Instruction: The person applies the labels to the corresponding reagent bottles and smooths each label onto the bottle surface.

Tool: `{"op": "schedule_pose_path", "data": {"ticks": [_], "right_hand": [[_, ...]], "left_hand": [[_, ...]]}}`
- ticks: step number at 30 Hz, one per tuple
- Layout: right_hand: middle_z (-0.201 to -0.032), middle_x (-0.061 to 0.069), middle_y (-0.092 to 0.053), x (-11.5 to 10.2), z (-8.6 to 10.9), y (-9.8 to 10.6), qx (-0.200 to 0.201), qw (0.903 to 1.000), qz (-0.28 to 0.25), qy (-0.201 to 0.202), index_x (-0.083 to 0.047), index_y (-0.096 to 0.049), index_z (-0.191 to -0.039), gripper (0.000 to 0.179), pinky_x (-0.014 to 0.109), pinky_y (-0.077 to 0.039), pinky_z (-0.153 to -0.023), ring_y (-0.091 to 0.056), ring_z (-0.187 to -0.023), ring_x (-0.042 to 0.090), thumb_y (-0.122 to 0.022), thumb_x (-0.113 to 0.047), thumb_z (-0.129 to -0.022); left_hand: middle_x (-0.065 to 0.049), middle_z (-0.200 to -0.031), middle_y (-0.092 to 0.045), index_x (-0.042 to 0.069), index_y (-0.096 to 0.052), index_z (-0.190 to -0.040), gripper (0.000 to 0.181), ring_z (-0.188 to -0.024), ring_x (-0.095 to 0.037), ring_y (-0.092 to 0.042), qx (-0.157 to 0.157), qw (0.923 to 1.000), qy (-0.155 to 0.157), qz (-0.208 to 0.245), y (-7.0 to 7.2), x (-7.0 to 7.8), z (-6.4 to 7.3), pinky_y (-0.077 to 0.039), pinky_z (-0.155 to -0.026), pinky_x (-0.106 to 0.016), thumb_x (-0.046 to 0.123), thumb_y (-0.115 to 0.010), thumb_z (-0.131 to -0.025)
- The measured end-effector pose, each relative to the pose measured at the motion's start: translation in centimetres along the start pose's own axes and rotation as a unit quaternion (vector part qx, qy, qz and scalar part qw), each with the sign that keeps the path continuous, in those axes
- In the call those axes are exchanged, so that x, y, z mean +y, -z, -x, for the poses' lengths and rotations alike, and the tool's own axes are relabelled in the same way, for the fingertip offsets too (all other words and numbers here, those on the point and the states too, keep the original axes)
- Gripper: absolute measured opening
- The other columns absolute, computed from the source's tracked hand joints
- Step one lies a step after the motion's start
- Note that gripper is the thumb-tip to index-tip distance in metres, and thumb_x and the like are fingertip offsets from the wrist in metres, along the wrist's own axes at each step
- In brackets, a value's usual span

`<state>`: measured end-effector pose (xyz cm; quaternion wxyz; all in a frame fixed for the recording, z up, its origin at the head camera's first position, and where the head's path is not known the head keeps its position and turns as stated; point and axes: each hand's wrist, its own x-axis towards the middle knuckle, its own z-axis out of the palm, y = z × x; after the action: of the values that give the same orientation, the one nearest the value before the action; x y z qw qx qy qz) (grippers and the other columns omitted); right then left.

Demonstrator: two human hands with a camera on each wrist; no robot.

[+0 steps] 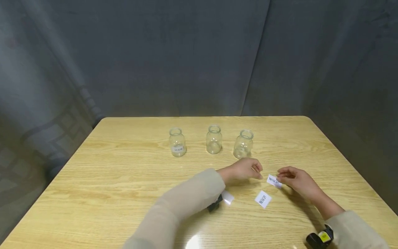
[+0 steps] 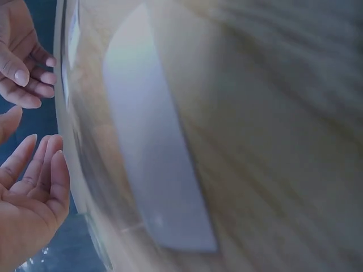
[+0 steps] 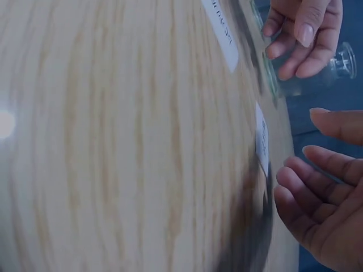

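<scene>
My left hand (image 1: 244,169) hovers over the table in front of the rightmost glass jar (image 1: 243,144), its fingers loosely bent and nothing held between them. Facing it, my right hand (image 1: 297,181) is beside a white printed label (image 1: 273,181); its fingertips overlap the label's right end in the head view. The right wrist view shows those fingers (image 3: 306,187) relaxed, with the label (image 3: 261,139) flat on the table. Nearer me lies a second printed label (image 1: 263,199). A third white slip (image 1: 228,197) sits under my left forearm, partly covered by it.
Two more open glass jars stand farther left: a middle jar (image 1: 214,140) and a left jar (image 1: 177,141) bearing a printed label (image 1: 178,149). The wooden table (image 1: 109,173) ends at a grey curtain (image 1: 155,62). Black wrist devices (image 1: 317,239) sit by both sleeves.
</scene>
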<state>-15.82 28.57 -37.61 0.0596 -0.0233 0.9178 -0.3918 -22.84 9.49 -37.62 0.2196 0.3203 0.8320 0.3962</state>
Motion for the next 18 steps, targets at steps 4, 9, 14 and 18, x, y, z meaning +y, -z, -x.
{"op": "schedule_pose_path", "data": {"ticks": [4,9,14,18], "right_hand": [[-0.098,0.019,-0.055,0.3,-0.1,0.2,-0.026,0.9996,0.008,-0.007,0.014,-0.045,-0.110,0.049,0.029,-0.044,-0.063,-0.053,-0.085,0.025,-0.060,-0.022,-0.081],[-0.097,0.019,-0.054,0.6,-0.1,0.1,-0.030,0.9992,0.024,-0.015,0.015,-0.045,-0.111,0.049,0.028,-0.043,-0.057,-0.051,-0.080,0.024,-0.063,-0.017,-0.078],[-0.092,0.016,-0.052,1.0,-0.2,-0.2,-0.012,0.9984,0.051,-0.023,0.015,-0.046,-0.108,0.045,0.025,-0.040,-0.050,-0.045,-0.072,0.020,-0.064,-0.011,-0.075],[-0.087,0.015,-0.051,0.8,-0.3,-0.4,0.004,0.9969,0.078,-0.014,0.014,-0.050,-0.102,0.039,0.026,-0.039,-0.052,-0.045,-0.073,0.022,-0.066,-0.007,-0.073]], "left_hand": [[0.004,-0.087,-0.058,0.006,-0.057,-0.098,0.025,-0.078,-0.002,-0.051,-0.008,0.9998,0.007,-0.016,-0.6,0.2,-0.4,-0.040,-0.066,-0.011,0.013,-0.065,-0.076],[0.004,-0.094,-0.059,0.010,-0.058,-0.101,0.027,-0.084,-0.001,-0.052,-0.019,0.9965,0.000,-0.081,-1.2,0.5,-0.9,-0.038,-0.071,-0.009,0.016,-0.065,-0.076],[0.006,-0.097,-0.058,0.010,-0.056,-0.105,0.030,-0.089,-0.001,-0.050,-0.026,0.9928,0.001,-0.117,-1.6,0.8,-1.4,-0.036,-0.074,-0.008,0.015,-0.065,-0.076],[0.008,-0.097,-0.058,0.010,-0.055,-0.108,0.034,-0.089,0.000,-0.051,-0.026,0.9919,0.009,-0.124,-1.9,0.9,-1.7,-0.035,-0.075,-0.007,0.013,-0.065,-0.076]]}}
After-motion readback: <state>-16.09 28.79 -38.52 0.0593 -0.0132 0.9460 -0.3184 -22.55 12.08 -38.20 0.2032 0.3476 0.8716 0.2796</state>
